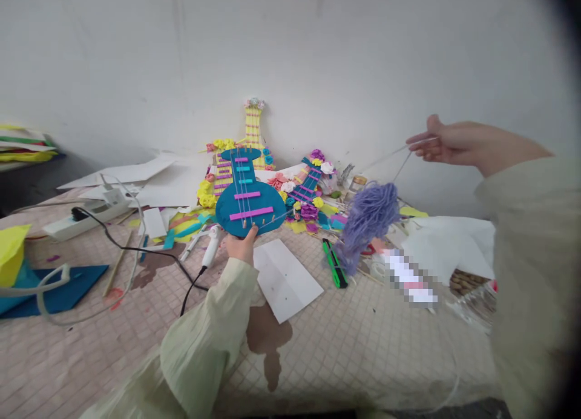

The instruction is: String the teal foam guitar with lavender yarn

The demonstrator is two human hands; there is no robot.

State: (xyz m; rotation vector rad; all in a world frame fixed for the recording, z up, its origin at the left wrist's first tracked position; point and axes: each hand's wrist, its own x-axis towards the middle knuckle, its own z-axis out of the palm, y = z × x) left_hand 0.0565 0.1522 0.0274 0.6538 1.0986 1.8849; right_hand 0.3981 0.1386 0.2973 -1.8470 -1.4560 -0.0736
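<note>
My left hand (242,246) grips the bottom edge of a blue guitar-shaped craft piece (249,202), holding it upright above the table. Purple and light-blue strips cross its front, and thin strings run from pegs at its top to small pegs near its base. Up at the right, my right hand (438,143) pinches a strand of purple yarn, its fingers closed. From that strand hangs a loose bundle of purple yarn (370,216). One thread stretches from the craft piece's lower right toward the yarn.
Decorated craft pieces (253,125) lean against the wall. A glue gun (211,246), white card (288,280) and green utility knife (334,263) lie on the table. Cables run from a power strip (88,219) at left. White sheets (447,243) and a plastic bag (476,304) are at right.
</note>
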